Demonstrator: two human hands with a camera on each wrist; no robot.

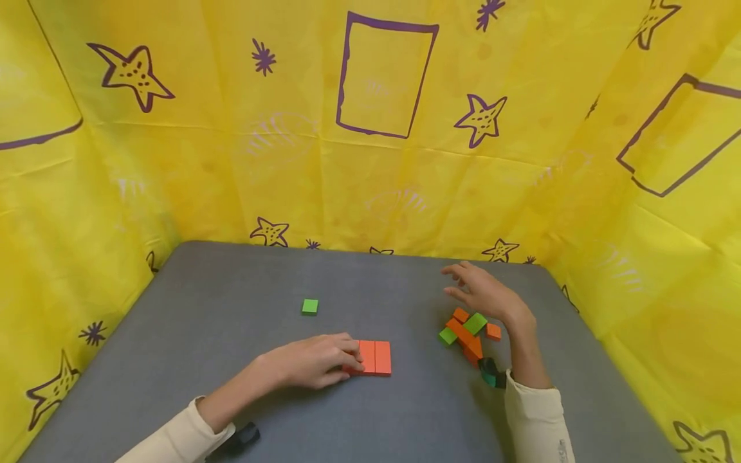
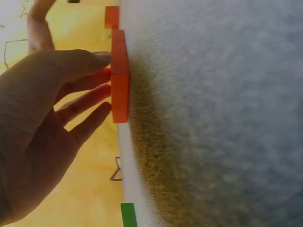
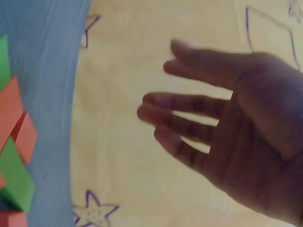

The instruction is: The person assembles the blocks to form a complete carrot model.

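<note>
A row of flat orange blocks (image 1: 383, 358) lies side by side on the grey table. My left hand (image 1: 312, 361) is over the left end of this row, and its fingertips touch the top of the blocks. From the side, the left wrist view has the thumb and fingers meeting the upper face of an orange block (image 2: 120, 97). My right hand (image 1: 485, 292) hovers above and behind a loose pile of orange and green blocks (image 1: 463, 332). Its fingers are spread and hold nothing, as the right wrist view also has it (image 3: 203, 113).
A single green block (image 1: 310, 307) lies behind the orange row, to the left. One small orange block (image 1: 493, 332) sits at the pile's right side. Yellow patterned cloth (image 1: 376, 186) surrounds the grey table (image 1: 243, 283) at the back and sides.
</note>
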